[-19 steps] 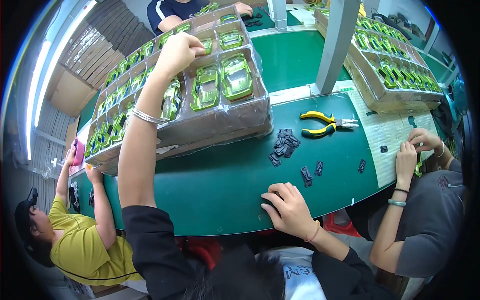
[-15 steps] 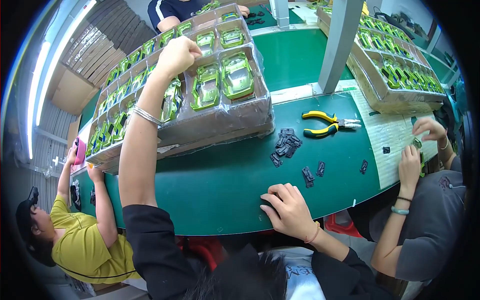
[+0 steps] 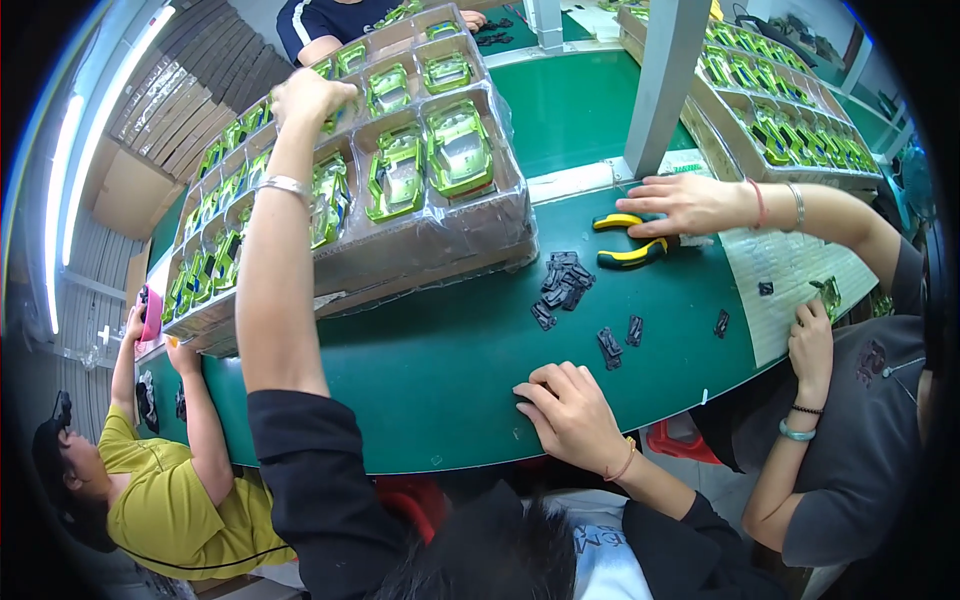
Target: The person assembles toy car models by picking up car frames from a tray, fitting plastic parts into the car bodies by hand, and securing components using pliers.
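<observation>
My left hand reaches over a large cardboard box, its fingers bent down at a compartment. Whatever they grip is hidden. Bright green toy car bodies fill the box's compartments, some with clear windows. By the table's near edge, my right hand rests with thumb and fingers curled together round something dark, mostly covered by the fingers. Beyond it lies a pile of small black plastic parts, with a few loose black parts to its right.
A co-worker's hand is on yellow-and-black pliers. Their other hand holds a green piece. A grey post rises behind. Another box of green bodies stands far right. At left, a person in yellow holds a pink object.
My left hand has moved left over the box. My right hand stays nearly in place. The co-worker at right has reached one hand across to the pliers.
</observation>
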The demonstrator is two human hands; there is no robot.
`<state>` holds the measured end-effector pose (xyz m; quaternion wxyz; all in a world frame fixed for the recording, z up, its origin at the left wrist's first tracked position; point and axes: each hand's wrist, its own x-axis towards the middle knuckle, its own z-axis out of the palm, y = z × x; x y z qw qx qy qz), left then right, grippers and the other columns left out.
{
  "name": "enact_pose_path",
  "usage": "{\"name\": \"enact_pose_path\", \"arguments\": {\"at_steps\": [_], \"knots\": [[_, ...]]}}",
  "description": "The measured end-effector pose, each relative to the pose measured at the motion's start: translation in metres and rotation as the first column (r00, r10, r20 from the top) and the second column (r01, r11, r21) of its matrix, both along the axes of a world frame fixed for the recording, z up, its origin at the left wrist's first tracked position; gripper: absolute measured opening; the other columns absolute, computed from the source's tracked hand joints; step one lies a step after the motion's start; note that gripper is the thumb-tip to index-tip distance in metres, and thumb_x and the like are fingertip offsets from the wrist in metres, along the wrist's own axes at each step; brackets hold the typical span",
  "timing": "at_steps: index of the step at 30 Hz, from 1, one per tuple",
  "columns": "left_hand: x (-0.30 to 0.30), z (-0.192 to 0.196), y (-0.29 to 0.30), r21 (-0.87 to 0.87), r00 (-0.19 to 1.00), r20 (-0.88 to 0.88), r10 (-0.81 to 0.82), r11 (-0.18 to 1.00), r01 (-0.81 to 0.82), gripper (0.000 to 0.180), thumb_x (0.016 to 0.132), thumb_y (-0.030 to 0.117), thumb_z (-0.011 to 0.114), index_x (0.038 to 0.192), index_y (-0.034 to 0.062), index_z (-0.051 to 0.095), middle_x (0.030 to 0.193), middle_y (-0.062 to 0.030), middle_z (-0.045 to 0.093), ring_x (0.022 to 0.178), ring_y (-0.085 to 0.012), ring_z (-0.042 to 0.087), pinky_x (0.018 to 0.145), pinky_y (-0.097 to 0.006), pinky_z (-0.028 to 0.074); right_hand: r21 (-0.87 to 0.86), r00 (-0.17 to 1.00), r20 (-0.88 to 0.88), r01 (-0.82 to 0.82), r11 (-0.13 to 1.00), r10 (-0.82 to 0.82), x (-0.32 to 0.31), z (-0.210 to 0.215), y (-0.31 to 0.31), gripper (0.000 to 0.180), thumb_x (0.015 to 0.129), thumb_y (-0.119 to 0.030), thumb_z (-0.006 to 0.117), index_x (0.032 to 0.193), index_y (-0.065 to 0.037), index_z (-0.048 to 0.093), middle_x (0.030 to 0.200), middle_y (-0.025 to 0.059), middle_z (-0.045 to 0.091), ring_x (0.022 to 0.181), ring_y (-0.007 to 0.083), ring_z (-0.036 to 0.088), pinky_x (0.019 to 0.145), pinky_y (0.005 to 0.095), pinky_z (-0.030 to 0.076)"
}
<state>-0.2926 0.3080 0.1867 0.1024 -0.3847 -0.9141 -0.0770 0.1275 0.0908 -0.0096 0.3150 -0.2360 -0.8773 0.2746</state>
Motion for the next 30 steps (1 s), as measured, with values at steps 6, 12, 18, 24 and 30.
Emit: {"name": "enact_pose_path", "arguments": {"at_steps": [6,12,18,24,30], "knots": [[0.131,0.004,-0.119,0.32,0.639,-0.585,-0.5,0.582,0.748,0.033,0.08,0.016,0.085,0.104,0.0028,0.065,0.129,-0.0203,0.064,0.109,-0.039,0.068,0.089,-0.046,0.057,-0.021,0.998,-0.062,-0.011,1.0,0.009,0.011,-0.008,0.004,0.048,0.09,-0.017,0.078,0.133,-0.003,0.06,0.119,0.0128,0.063,0.094,0.0272,0.063,0.083,0.0386,0.048],[0.247,-0.113,-0.279,-0.095,0.209,-0.425,-0.881,0.273,0.957,0.004,0.088,0.009,0.069,0.089,0.0081,0.065,0.127,-0.0192,0.072,0.103,-0.0263,0.07,0.084,-0.036,0.057,-0.193,0.888,-0.419,0.114,0.975,-0.187,0.031,-0.006,0.002,0.109,0.082,-0.048,0.087,0.161,-0.003,0.028,0.159,0.0247,0.036,0.138,0.0394,0.048,0.115,0.0483,0.039],[0.274,-0.172,-0.328,-0.031,0.168,-0.29,-0.942,0.185,0.982,0.007,0.091,0.007,0.07,0.094,0.0012,0.073,0.131,-0.0201,0.07,0.116,-0.0353,0.07,0.095,-0.043,0.058,-0.029,0.986,-0.157,0.054,0.998,-0.058,0.043,-0.012,-0.019,0.04,0.088,-0.027,0.08,0.119,-0.005,0.068,0.112,0.0085,0.069,0.111,0.0304,0.061,0.107,0.0499,0.043],[0.285,-0.142,-0.342,0.245,0.341,-0.203,-0.918,0.289,0.925,0.02,0.083,0.003,0.078,0.102,0.0013,0.077,0.119,-0.0167,0.074,0.106,-0.0333,0.074,0.091,-0.044,0.058,0.065,0.978,-0.137,0.167,0.984,-0.157,0.031,-0.013,-0.02,0.021,0.076,-0.008,0.082,0.091,-0.005,0.068,0.095,0.0084,0.064,0.098,0.0298,0.06,0.103,0.0509,0.048],[0.285,-0.134,-0.237,0.41,0.396,0.112,-0.912,0.405,0.817,0.011,0.082,0.007,0.08,0.091,0.0052,0.074,0.089,-0.0098,0.071,0.079,-0.0315,0.069,0.07,-0.042,0.054,0.152,0.99,-0.124,-0.051,0.987,0.07,0.037,-0.019,-0.022,0.016,0.079,-0.009,0.076,0.092,-0.005,0.067,0.104,0.0061,0.062,0.107,0.0275,0.058,0.104,0.0525,0.047]]}}
